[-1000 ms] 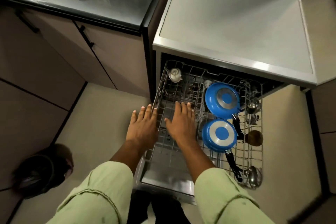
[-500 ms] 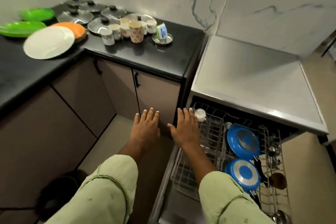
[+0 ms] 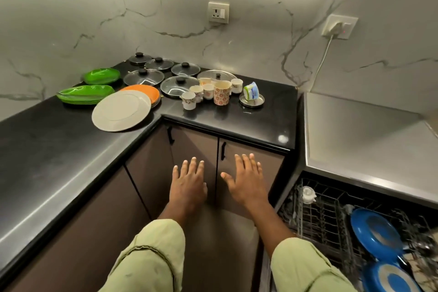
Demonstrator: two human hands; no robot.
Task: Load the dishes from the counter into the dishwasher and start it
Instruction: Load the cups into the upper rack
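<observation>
On the black desk [image 3: 59,149] lie a white plate [image 3: 121,110], stacked orange plates [image 3: 144,90] and green plates [image 3: 85,94], glass lids [image 3: 143,77] and flowered cups [image 3: 222,92]. The dishwasher rack [image 3: 320,218] stands pulled out, holding blue pans [image 3: 375,234] and, perhaps, a small white cup [image 3: 307,195].

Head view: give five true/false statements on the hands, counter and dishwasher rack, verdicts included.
1. The left hand and right hand are both open and hold nothing. True.
2. The pulled-out wire dishwasher rack is empty. False: it holds two blue pans and a small white cup.
3. The large round white plate lies on the black counter. True.
4. The tall floral mug lies on its side. False: it stands upright among smaller cups.
5. Glass lids with black knobs lie near the wall. True.
</observation>
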